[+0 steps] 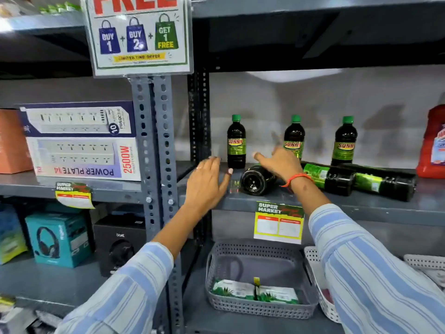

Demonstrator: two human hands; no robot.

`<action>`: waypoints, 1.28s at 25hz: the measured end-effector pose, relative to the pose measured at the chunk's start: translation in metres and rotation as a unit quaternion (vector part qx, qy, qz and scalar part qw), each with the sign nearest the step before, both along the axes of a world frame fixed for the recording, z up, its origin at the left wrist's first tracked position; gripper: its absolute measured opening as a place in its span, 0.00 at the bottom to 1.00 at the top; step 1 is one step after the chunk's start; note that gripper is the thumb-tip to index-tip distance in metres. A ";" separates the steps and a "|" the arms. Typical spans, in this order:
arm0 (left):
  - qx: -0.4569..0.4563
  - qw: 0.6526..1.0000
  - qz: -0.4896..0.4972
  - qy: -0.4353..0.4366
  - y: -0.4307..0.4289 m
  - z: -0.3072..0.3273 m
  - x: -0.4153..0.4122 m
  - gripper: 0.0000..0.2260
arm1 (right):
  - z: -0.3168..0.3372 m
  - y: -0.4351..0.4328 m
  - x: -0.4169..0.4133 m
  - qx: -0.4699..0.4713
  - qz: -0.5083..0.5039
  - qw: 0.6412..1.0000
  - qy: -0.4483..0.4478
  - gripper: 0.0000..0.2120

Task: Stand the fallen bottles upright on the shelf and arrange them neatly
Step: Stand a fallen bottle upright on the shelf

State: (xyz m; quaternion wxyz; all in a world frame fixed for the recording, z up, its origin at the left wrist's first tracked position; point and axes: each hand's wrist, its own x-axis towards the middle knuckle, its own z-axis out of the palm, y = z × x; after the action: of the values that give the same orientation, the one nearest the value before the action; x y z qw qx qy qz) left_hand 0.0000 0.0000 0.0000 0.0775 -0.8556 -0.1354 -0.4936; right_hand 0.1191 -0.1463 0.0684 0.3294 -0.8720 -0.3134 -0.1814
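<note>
Three dark "SUNNY" bottles with green caps stand upright at the back of the grey metal shelf (361, 206): the left upright bottle (236, 142), the middle upright bottle (294, 137), partly hidden behind the right hand, and the right upright bottle (344, 141). Three more lie on their sides in front of them. The nearest fallen bottle (256, 180) points its round base towards the camera, just right of the left upright bottle. The second fallen bottle (330, 175) and the third fallen bottle (385, 183) lie side by side further right, touching or nearly so, with bases towards the front. The right hand (280, 163) is over the nearest fallen bottle with fingers spread and blurred, not closed on anything; whether it touches the bottle cannot be told. An orange thread band (297, 178) circles its wrist. The left hand (207, 179) is open and flat, palm down, at the shelf's front left corner, empty, with a ring on one finger. Both sleeves are blue and white striped. A red container (432, 145) stands at the shelf's far right. A "SUPER MARKET" price tag (279, 221) hangs from the shelf edge, and a grey perforated basket (261, 280) sits on the shelf below.
</note>
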 end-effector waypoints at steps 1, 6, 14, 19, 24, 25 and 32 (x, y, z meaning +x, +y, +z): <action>-0.015 1.000 -0.005 0.012 0.003 -0.007 -0.002 0.28 | 0.003 0.002 -0.001 -0.056 -0.008 0.998 0.040 0.34; -0.006 0.996 0.041 0.079 0.008 -0.028 -0.011 0.27 | 0.011 0.007 -0.014 -0.052 0.043 0.950 0.306 0.29; 0.028 0.998 0.021 0.058 0.006 -0.032 -0.014 0.29 | -0.009 0.029 -0.013 0.024 0.004 0.994 0.111 0.50; 0.028 0.998 0.018 0.044 0.004 -0.030 -0.014 0.28 | -0.021 0.051 -0.015 0.129 0.042 0.991 -0.007 0.52; 0.037 0.998 0.027 0.036 0.007 -0.031 -0.013 0.28 | -0.036 0.063 -0.014 0.137 0.104 0.985 -0.007 0.55; 0.037 0.998 0.029 0.031 0.007 -0.031 -0.012 0.28 | -0.035 0.065 -0.011 0.132 0.112 0.985 0.003 0.55; 0.039 0.998 0.045 -0.014 0.008 -0.041 -0.009 0.26 | -0.042 0.068 -0.002 0.106 0.071 0.990 0.058 0.56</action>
State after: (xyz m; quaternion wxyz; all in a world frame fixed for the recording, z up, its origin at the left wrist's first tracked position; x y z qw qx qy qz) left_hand -0.0094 0.0076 -0.0412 0.1308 -0.8381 -0.1558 -0.5061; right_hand 0.1167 -0.0783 0.0261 0.4499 -0.8167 -0.3340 -0.1384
